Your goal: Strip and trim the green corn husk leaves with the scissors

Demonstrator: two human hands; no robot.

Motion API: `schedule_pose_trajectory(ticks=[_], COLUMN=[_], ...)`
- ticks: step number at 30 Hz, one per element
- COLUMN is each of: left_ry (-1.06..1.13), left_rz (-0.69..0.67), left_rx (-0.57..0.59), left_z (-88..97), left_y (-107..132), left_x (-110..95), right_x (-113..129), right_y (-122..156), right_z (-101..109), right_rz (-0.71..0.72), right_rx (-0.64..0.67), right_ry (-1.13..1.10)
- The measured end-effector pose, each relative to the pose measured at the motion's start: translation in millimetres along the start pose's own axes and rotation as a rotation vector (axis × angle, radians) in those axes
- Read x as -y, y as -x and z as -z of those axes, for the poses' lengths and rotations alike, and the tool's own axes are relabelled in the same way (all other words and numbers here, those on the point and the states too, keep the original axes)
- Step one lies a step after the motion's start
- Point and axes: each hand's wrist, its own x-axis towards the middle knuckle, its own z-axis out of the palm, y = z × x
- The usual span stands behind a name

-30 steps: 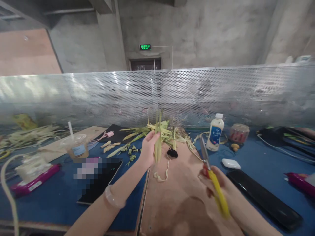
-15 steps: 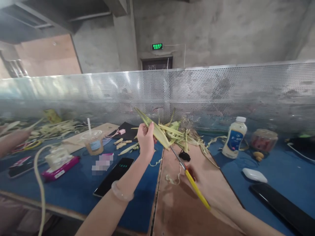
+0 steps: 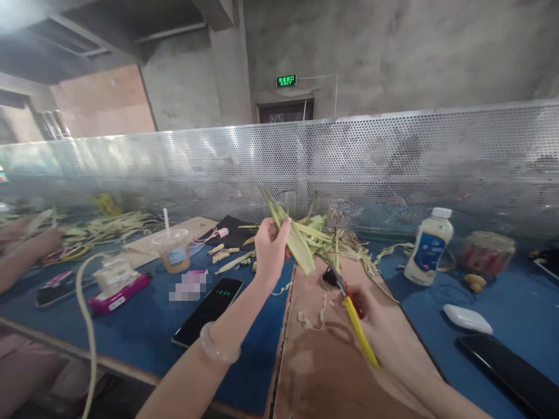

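My left hand (image 3: 271, 251) pinches a long, pale green leaf (image 3: 301, 249) between thumb and fingers, above the heap of cut leaves. One narrow end points up and back; the broad end hangs toward the right. In my right hand (image 3: 365, 314) is a pair of shears (image 3: 358, 331) with yellow and red handles, its thin blades pointing up and to the left. The blade tips lie just right of the leaf's broad end, apparently apart from it. Part of the shears' grip is hidden by my fingers. A small black item (image 3: 331, 277) lies behind the blades.
Leaf scraps (image 3: 349, 241) pile at the back of a brown board (image 3: 305, 361). To the left are a phone (image 3: 207, 311), a drink cup (image 3: 170, 250) and a tissue pack (image 3: 120, 291). A bottle (image 3: 428, 250), a jar (image 3: 488, 253) and a white case (image 3: 467, 318) stand right. A co-worker's hand (image 3: 43, 247) shows far left.
The shears have moved right, away from the leaf's lower end, and their blades have swung. The leaf's broad end now shows a blunt edge. The whole view has shifted slightly.
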Motion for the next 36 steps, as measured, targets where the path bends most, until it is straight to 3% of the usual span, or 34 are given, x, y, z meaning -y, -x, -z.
schedule_pose_trajectory(ticks=[3, 6, 15, 18, 21, 23, 26, 28, 30, 32, 34, 36], left_ry=[-0.066, -0.105, -0.142, -0.111, -0.115, -0.14, -0.174, -0.181, -0.182, -0.179, -0.181, -0.195], left_rz=[0.03, 0.048, 0.121, 0.141, 0.14, 0.15, 0.18, 0.198, 0.218, 0.243, 0.253, 0.241], left_rx=[0.198, 0.329, 0.496, 0.541, 0.517, 0.519, 0.561, 0.57, 0.557, 0.561, 0.594, 0.636], left_z=[-7.0, -14.7, -21.1, -21.9, -21.5, -20.3, -18.6, -18.3, -19.0, -20.2, -21.4, -22.3], left_y=[10.4, 21.6, 32.8, 31.5, 28.7, 26.5, 24.8, 25.2, 26.6, 28.6, 30.8, 33.2], left_x=[-0.3, 3.0, 14.7, 14.5, 14.9, 15.0, 14.7, 15.4, 18.0, 22.4, 27.3, 31.3], right_x=[-11.7, -7.5, -1.0, 2.7, 3.9, 0.7, -10.5, -21.3, -33.7, -45.7, -54.7, -59.2], right_y=[-6.9, -7.9, -3.4, -3.4, -4.8, -9.9, -25.9, -39.7, -51.9, -59.1, -60.7, -58.7], right_z=[-3.0, -5.0, -0.9, 0.3, 0.5, 4.2, 24.4, 48.3, 74.8, 96.4, 108.3, 111.8], right_rz=[0.036, 0.072, 0.043, -0.049, -0.193, -0.203, -0.191, -0.31, -0.358, -0.291, -0.236, -0.168], right_rx=[-0.048, -0.112, -0.175, -0.202, -0.121, -0.074, -0.088, -0.045, 0.044, 0.045, 0.093, 0.178], right_ry=[-0.184, -0.246, -0.347, -0.41, -0.509, -0.504, -0.364, -0.157, 0.165, 0.601, 0.935, 1.118])
